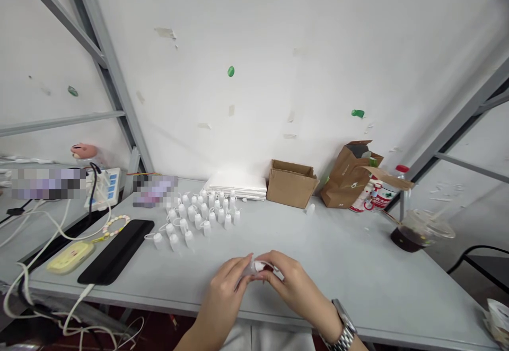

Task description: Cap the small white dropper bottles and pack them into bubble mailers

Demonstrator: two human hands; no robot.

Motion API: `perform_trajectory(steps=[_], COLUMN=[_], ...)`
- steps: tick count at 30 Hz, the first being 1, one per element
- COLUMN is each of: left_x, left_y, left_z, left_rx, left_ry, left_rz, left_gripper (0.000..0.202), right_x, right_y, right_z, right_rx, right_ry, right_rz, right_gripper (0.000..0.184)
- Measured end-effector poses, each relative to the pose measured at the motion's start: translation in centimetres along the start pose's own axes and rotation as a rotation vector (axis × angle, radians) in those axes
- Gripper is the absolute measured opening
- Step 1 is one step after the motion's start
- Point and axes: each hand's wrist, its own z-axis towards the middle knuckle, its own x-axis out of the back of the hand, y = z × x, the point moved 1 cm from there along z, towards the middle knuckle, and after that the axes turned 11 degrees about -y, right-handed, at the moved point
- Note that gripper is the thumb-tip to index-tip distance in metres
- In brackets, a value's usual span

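Left hand [225, 290] and right hand [294, 287] are pinching a small white plastic piece [262, 266] together at bottom center, with little white tethered bottles [199, 216] lined up further up-left on the grey table [330, 266].

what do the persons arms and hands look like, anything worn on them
Both arms are bare as far as they show, with no sleeve or glove on the left hand or the right hand. The right wrist wears a silver metal watch with a link bracelet. No rings show on the fingers.
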Motion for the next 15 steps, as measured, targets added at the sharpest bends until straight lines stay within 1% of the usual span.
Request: perform_trajectory(steps=[1,3,5,7,10,13,15], left_x=[-0.1,-0.3,-0.5,-0.5,-0.3,-0.2,-0.3], left_y=[-0.2,-0.4,-0.5,-0.5,-0.5,-0.4,-0.3], left_z=[0.0,-0.1,-0.1,0.0,0.0,0.0,0.0], left_rx=[-0.036,-0.13,-0.214,-0.259,-0.274,-0.282,-0.291], left_ry=[0.002,0.011,0.033,0.065,0.093,0.067,0.054], left_rz=[0.032,0.118,0.203,0.27,0.326,0.341,0.346], left_gripper=[0.026,0.025,0.025,0.024,0.024,0.025,0.025], right_x=[0.0,-0.1,-0.3,-0.3,0.2,0.7,0.7], right_y=[0.0,0.3,0.5,0.5,0.0,-0.5,-0.5], right_z=[0.0,0.0,0.1,0.1,0.1,0.0,0.0], right_rx=[0.012,-0.008,-0.057,-0.089,-0.046,0.031,0.028], right_ry=[-0.016,-0.005,0.016,0.023,0.0,-0.047,-0.05], right_rz=[-0.032,-0.141,-0.272,-0.346,-0.285,-0.206,-0.207], right_gripper=[0.015,0.014,0.022,0.025,0.011,0.014,0.011])
